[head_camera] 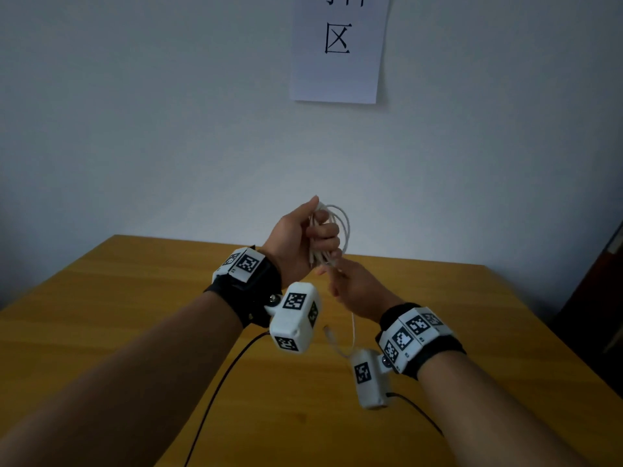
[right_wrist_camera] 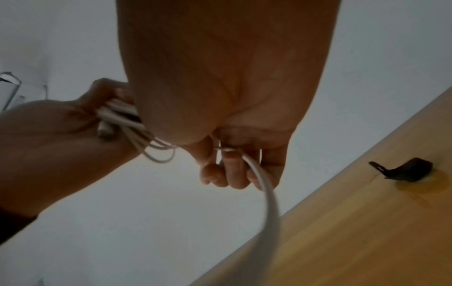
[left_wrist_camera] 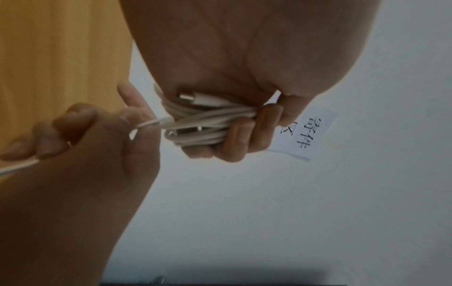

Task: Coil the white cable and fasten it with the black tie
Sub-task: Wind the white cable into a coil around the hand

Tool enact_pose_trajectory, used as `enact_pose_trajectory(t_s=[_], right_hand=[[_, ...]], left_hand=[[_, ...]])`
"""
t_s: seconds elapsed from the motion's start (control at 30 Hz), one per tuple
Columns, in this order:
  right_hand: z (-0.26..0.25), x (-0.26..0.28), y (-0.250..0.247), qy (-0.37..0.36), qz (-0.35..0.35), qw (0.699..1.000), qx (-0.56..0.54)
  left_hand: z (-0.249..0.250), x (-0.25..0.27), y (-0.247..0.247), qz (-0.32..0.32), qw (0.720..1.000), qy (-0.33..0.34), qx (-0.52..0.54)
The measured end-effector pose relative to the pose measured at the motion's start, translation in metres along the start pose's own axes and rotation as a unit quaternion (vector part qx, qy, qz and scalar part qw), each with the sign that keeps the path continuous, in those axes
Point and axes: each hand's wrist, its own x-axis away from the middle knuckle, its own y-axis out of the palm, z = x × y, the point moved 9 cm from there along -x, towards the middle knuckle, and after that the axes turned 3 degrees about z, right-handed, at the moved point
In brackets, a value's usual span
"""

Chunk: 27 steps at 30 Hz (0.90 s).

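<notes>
**Loose tail and a far-off tie put the coil at risk**

The bench lies well below both hands, so anything dropped falls clear of reach. The left hand is raised above it with its fingers curled tight round the coiled part of the white cable, several loops bunched in the fist and 1 plug end showing against the palm. The right hand sits just beside and below, touching the bundle, its fingers closed round the free tail of the same cable, which hangs down towards the bench.

The largest risk, as I judge it, is the bundle springing open: the loops are held only by the left fist, and a tug from the right hand on the tail could drag turns out of it. Next, the hanging tail could snag on the wrist-worn camera boxes or their black leads.

Smallest but real: the black tie lies on the bench, apart from both hands. Reaching for it means 1 hand letting go, and the last turn may slacken then.
</notes>
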Motion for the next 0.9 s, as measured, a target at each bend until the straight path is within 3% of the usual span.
enact_pose_trajectory(t_s=[0.17, 0.3, 0.47, 0.53, 0.63, 0.77, 0.9], right_hand=[[-0.009, 0.003, 0.020, 0.027, -0.076, 0.995, 0.065], [-0.009, 0.006, 0.027, 0.060, -0.107, 0.992, 0.038], [-0.003, 0.011, 0.026, 0.112, -0.143, 0.982, -0.051], [-0.003, 0.012, 0.023, 0.119, -0.144, 0.980, -0.073], [-0.004, 0.013, 0.016, 0.118, -0.138, 0.976, -0.118], [0.001, 0.014, 0.012, 0.149, -0.107, 0.960, -0.214], [0.011, 0.014, 0.006, 0.183, -0.059, 0.919, -0.343]], left_hand=[[0.004, -0.003, -0.004, 0.062, 0.992, 0.058, -0.088], [0.019, -0.004, -0.012, 0.106, 0.959, 0.118, -0.235], [0.028, 0.002, -0.024, 0.134, 0.842, 0.147, -0.502], [0.021, 0.004, -0.033, 0.123, 0.800, 0.125, -0.573], [0.006, 0.007, -0.040, 0.096, 0.712, 0.055, -0.693], [-0.008, 0.008, -0.047, 0.087, 0.657, -0.007, -0.749], [-0.014, 0.008, -0.046, 0.074, 0.602, -0.033, -0.795]])
